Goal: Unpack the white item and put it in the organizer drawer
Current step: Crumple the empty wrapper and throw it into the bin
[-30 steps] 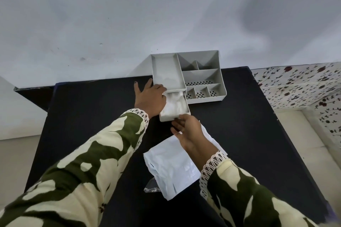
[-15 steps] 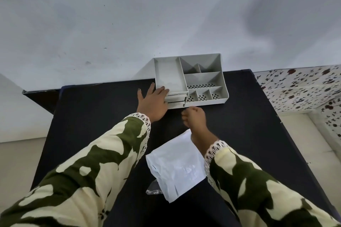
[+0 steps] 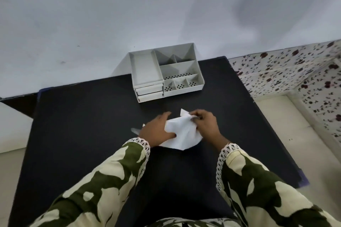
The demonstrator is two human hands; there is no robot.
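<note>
White packaging (image 3: pixel 180 132) was gripped by left hand (image 3: pixel 156 131) and right hand (image 3: pixel 204 125); crumpling could trap leftover contents.

Organizer (image 3: pixel 166 75) stands on the table (image 3: pixel 73 116), behind the packet (image 3: pixel 180 132).

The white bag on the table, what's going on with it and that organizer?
A person has both hands on the white bag, which lies crumpled on the black table: the left hand presses its left side and the right hand pinches its top edge. A scrap of clear plastic pokes out beside the left hand. Behind them, the grey organizer stands against the wall with both drawers shut.
</note>
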